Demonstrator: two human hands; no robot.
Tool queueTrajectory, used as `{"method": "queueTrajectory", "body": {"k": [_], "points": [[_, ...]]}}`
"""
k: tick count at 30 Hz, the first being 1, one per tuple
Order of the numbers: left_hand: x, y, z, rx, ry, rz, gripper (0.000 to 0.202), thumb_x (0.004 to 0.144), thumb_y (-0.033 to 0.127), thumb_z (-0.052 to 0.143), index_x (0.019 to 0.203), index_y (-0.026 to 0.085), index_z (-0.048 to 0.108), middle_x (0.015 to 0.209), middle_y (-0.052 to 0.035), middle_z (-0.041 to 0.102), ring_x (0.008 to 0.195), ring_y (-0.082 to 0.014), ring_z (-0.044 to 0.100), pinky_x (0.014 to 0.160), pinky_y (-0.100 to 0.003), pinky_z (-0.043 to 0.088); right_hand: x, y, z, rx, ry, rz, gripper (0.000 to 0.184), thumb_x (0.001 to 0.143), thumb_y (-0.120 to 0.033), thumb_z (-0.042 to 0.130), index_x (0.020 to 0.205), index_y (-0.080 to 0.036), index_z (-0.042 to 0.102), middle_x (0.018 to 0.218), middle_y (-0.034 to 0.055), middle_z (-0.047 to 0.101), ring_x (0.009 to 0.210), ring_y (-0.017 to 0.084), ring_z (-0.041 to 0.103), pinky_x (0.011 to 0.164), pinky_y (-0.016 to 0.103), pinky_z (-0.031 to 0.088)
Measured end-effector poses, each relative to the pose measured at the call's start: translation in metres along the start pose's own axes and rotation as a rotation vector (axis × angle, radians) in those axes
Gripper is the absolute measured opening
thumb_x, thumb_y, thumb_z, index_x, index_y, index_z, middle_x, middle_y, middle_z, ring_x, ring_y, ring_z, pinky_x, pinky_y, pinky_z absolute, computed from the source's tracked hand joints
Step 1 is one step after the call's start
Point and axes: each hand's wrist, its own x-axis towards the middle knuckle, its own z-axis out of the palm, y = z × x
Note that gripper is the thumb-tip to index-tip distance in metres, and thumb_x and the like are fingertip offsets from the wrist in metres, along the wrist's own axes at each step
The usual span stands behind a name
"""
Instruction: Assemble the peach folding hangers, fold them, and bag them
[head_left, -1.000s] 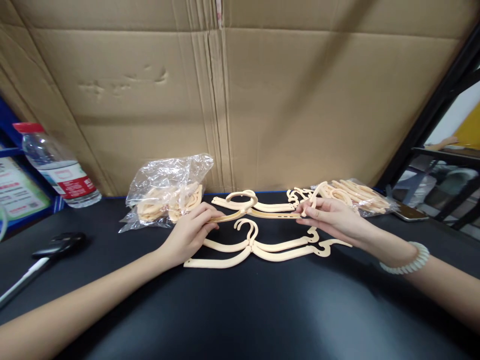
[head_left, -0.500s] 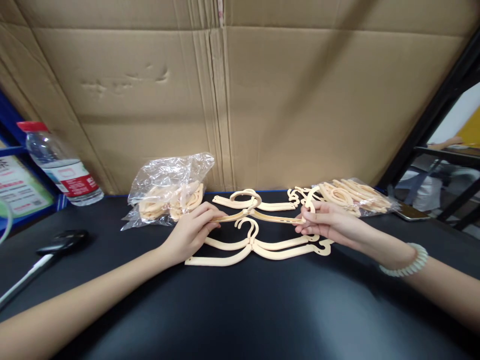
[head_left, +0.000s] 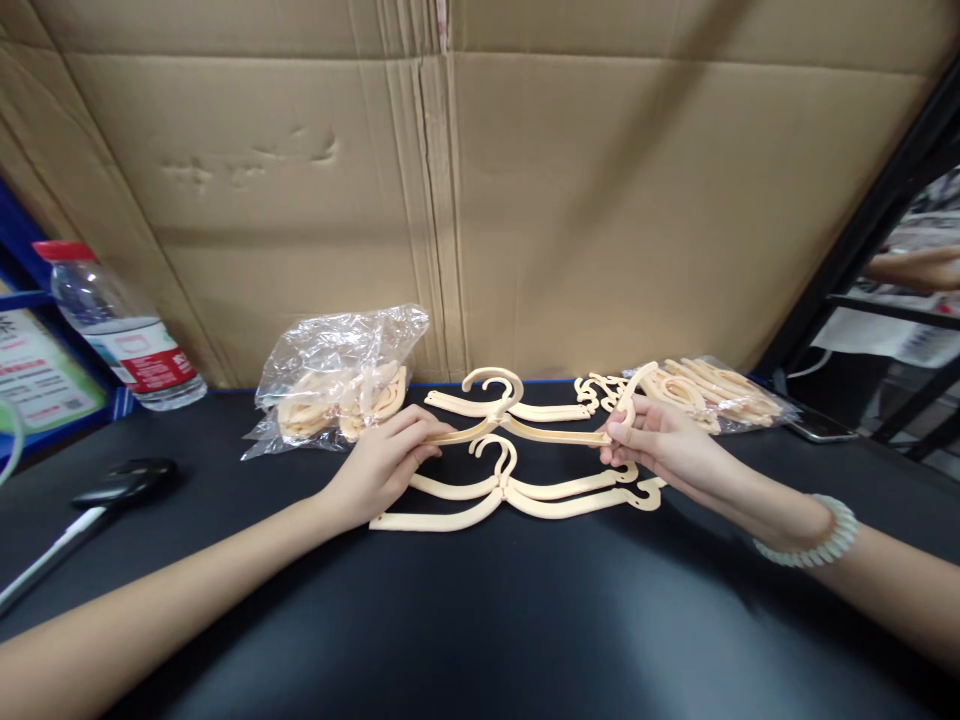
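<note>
A cream plastic clothes hanger point(head_left: 559, 434) is held above the black table, its hook tipped up toward the cardboard. My left hand point(head_left: 386, 458) pinches the end of its left arm. My right hand point(head_left: 651, 440) grips the end of its right arm, where a curved cream hook piece point(head_left: 634, 390) stands up between thumb and fingers. The exact joint there is hidden by the fingertips. Just below lie two more hangers, the nearer one point(head_left: 566, 508) with a small hook at its right end. Another hanger point(head_left: 551, 412) lies behind the held one.
Clear bags of cream parts lie at the left point(head_left: 341, 390) and right point(head_left: 712, 392), with loose small hooks point(head_left: 596, 388) beside the right one. A red-capped bottle point(head_left: 135, 335), a black device with white cable point(head_left: 126, 484) and a phone point(head_left: 821, 424) surround these. Another person's hand point(head_left: 919, 268) shows far right.
The hook piece at my right hand has tilted to the right, and the held hanger has turned slightly, its hook rising. My left hand has hardly moved. Another person's hand shows more at far right.
</note>
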Motion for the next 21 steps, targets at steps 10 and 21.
{"method": "queueTrajectory", "body": {"k": [10,21], "points": [[0.0,0.001,0.0,0.032,-0.003,-0.004,0.027,0.099,0.016,0.041,0.121,0.02,0.056,0.094,-0.0045,0.063,0.082,-0.0163,0.063,0.077,-0.028,0.05,-0.001,-0.006,0.004,-0.026,0.062,-0.098,0.039,0.067,-0.046,0.081,0.073,-0.021,0.052,0.058,-0.001,0.065,0.054,0.013,0.061,0.052,0.025,0.048],[0.001,0.005,-0.003,0.061,0.034,-0.084,0.03,0.1,0.018,0.035,0.125,0.019,0.052,0.089,-0.0036,0.063,0.081,-0.0165,0.063,0.078,-0.031,0.05,0.004,-0.007,-0.007,0.174,0.067,-0.14,0.025,0.075,-0.042,0.077,0.09,-0.022,0.074,0.091,0.0027,0.063,0.078,0.013,0.057,0.067,0.025,0.051]]}}
